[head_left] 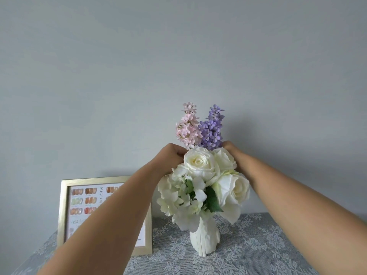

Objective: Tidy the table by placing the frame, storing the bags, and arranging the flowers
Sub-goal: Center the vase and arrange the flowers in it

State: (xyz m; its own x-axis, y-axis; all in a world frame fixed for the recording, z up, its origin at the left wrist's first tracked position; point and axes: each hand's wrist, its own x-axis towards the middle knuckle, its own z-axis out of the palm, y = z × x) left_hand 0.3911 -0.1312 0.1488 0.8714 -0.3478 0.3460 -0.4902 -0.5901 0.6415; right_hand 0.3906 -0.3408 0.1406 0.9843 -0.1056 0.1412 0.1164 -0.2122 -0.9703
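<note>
Left hand (172,155): reaches in from the lower left, fingers curled closed at the base of the pink flower sprig (187,127), touching the edge of the top white rose (199,161); whether it pinches a stem cannot be told, since the blooms hide the fingertips.
Right hand (231,150): reaches in from the lower right, fingers bent in behind the roses at the foot of the purple flower sprig (212,130); its grip is hidden, so open or closed cannot be told.
Flowers: pink and purple sprigs stand upright side by side, touching, above a cluster of white roses and a pale hydrangea (174,197) with a few green leaves.
Vase (204,241): white, ribbed, upright on the worktop, holding the whole bunch.
Frame (64,209): pale gold, standing upright at the back left against the wall, just beside the vase; the left forearm crosses in front of it, and the print inside shows rows of small coloured swatches.
Worktop (258,245): covered with a grey lace cloth patterned with white flowers.
Wall (178,56): plain light grey behind everything.
</note>
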